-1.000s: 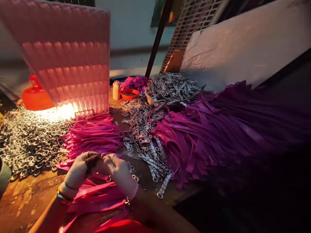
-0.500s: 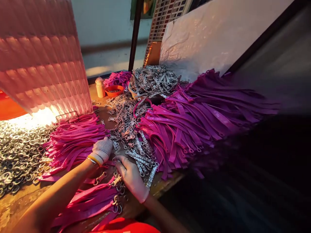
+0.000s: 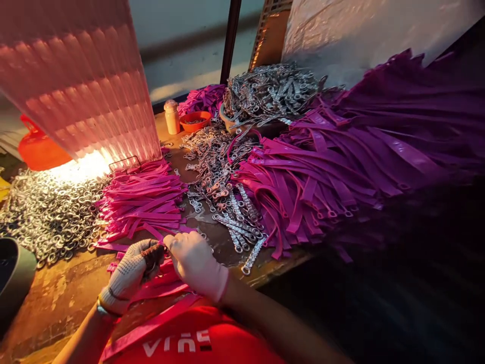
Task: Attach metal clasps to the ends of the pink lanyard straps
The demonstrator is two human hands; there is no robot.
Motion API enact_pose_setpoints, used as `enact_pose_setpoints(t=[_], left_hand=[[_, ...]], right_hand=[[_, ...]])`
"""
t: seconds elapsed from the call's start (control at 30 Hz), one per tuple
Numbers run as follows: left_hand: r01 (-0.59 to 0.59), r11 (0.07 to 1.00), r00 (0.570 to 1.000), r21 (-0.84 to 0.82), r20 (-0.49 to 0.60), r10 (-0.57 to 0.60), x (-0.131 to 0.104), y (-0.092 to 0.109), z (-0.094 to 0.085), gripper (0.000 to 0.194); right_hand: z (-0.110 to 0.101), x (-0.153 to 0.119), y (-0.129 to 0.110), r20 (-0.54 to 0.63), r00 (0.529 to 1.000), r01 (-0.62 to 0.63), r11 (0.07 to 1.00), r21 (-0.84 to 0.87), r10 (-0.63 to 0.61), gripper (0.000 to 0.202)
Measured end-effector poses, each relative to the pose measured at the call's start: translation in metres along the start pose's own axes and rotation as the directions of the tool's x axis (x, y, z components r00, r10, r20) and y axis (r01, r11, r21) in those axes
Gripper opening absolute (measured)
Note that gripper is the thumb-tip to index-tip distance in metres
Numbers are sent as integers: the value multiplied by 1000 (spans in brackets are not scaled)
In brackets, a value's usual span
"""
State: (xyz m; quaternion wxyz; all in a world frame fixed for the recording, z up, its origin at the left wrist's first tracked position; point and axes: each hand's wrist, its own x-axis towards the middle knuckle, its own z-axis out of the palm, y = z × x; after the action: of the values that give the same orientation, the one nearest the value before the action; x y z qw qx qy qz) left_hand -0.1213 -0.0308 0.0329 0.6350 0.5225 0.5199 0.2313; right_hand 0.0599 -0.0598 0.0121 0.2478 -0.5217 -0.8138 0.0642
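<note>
Both our hands have come back together since the earlier frame, left hand (image 3: 127, 273) off the metal links (image 3: 215, 177). Right hand (image 3: 197, 263): fingers pinched closed at a pink strap (image 3: 154, 232). Left: curled mostly closed beside it, can't tell its hold. We see the strap just beyond our hands, nearer than the pink pile (image 3: 146, 197).
</note>
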Motion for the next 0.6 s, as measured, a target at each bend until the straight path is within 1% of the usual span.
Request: enact_pose_setpoints(t=[0.07,0.13,0.2,0.23,0.27,0.3,0.37,0.4,0.47,0.53,0.57,0.6], left_hand=[[-47,994,998,101,-25,50,-3,-7,0,43],[-150,946,983,289,-55,173,-3,-14,-3,30],[-239,866,960,438,-26,278,-1,-23,-5,14],[-264,851,956,453,6,293,1,-27,-5,9],[-270,866,960,422,52,274,2,-32,-6,7],[-254,900,967,353,100,234,4,-36,-6,7],[-163,972,977,167,166,135,7,-44,-7,10],[-101,992,981,75,175,86,8,-46,-8,16],[1,999,986,-54,169,8,9,-49,-11,31],[33,994,987,-100,159,-17,8,-49,-12,40],[33,995,986,-92,164,-17,6,-47,-12,42],[15,998,986,-61,170,-5,5,-46,-11,42]], right_hand=[[1,-3,-3,53,996,74,987,-140,-67,14],[5,-6,-5,69,992,120,973,-195,-109,12],[13,-10,-8,49,991,134,970,-204,-127,12],[17,-11,-10,28,991,138,970,-201,-135,13],[22,-11,-12,6,990,142,971,-192,-144,13],[26,-11,-14,-16,988,146,973,-176,-152,14],[31,-9,-14,-52,987,144,985,-96,-149,15],[31,-8,-13,-65,989,129,991,-28,-130,15],[27,-5,-7,-71,995,80,987,141,-71,20],[22,-2,-2,-27,999,35,967,252,-29,22],[21,-1,0,8,1000,16,967,254,-19,20],[20,0,1,40,999,7,977,214,-16,17]])
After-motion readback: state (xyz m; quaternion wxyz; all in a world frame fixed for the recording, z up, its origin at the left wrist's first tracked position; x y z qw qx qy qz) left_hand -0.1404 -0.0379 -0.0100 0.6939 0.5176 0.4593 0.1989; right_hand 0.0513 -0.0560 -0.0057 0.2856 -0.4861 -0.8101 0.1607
